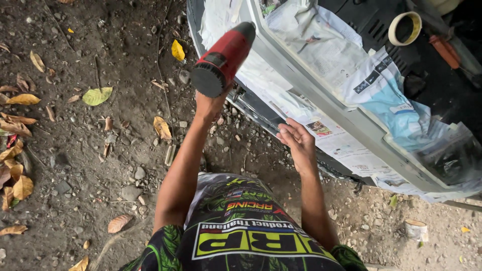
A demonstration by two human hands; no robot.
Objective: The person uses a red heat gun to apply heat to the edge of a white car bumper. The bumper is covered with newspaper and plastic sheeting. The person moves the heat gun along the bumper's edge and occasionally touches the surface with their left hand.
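My left hand (210, 104) grips the handle of a red power tool (223, 56) with a round black rear end. Its nose points at the newspaper-covered edge of a grey vehicle panel (321, 95). My right hand (297, 141) rests with fingers spread against the newspaper masking (331, 138) on the panel's lower edge. The handle itself is hidden under the tool body.
A roll of masking tape (404, 27) lies on the dark surface at the top right, near an orange-handled tool (444, 51). The dirt ground (100, 150) is strewn with dry leaves and stones. A small cut stump (415, 229) stands at the lower right.
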